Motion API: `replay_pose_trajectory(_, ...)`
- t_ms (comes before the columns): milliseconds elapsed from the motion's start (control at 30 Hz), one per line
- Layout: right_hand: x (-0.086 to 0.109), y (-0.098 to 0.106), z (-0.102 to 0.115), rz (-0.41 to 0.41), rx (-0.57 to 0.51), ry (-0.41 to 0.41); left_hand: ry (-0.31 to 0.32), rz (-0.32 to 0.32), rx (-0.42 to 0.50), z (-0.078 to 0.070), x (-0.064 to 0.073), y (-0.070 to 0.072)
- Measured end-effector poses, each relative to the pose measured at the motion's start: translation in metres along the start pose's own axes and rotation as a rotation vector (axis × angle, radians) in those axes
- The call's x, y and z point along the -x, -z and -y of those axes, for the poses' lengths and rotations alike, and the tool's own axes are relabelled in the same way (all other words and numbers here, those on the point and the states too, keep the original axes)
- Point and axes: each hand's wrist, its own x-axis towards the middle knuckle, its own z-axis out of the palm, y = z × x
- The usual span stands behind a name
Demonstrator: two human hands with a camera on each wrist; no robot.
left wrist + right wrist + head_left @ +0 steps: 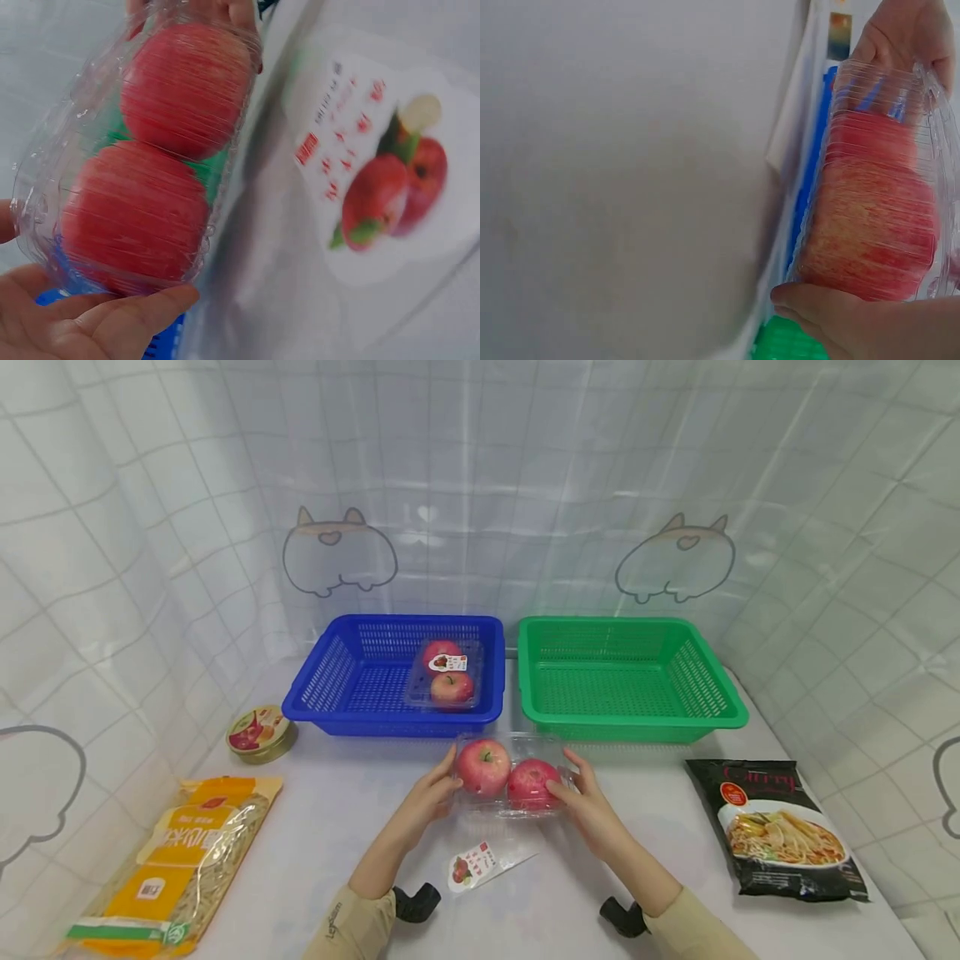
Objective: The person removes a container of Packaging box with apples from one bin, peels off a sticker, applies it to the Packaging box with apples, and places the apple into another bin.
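Apples [483,768], two of them, round and red, sit side by side in a clear plastic box [510,777] just below the centre of your head view. Your left hand [429,800] grips its nine o'clock end and your right hand [588,802] grips its three o'clock end, thumb over the plastic. From that box, a blue rectangular perforated plastic basket [390,727] stands at ten o'clock; toward its three o'clock side lies a second clear plastic box [444,676] with two more red apples [452,689] partly behind a white label [454,662]. A green rectangular perforated plastic basket [637,727] stands at two o'clock, its slatted floor showing. Between six and seven o'clock, a white apple-printed sticker [472,867] lies on the white table [330,802]. A round gold tin [261,735] with a red lid stands just past nine, an orange and clear noodle bag [176,860] lies between eight and nine, and a black noodle packet [780,831] between three and four.

The box hides several of your fingertips, and you cannot tell whether its underside touches the table. The bottom edge cuts off both your beige sleeves [348,927], and the black fittings [417,903] at your wrists are hard to identify.
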Motion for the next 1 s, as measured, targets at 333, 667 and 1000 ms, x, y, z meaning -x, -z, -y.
replay_pose_trajectory(333, -0.012, 0.000, -0.006, 0.006, -0.020, -0.008, 0.004, -0.042, -0.034, 0.013, -0.012, 0.001)
replay_pose_trajectory(667, -0.014, -0.004, -0.010, 0.007, -0.011, -0.023, -0.014, -0.043, -0.029, 0.020, -0.011, 0.003)
replay_pose_trajectory(1000, -0.008, -0.006, 0.003, -0.070, 0.369, 0.178, -0.090, -0.069, 0.002, 0.016, -0.010, 0.001)
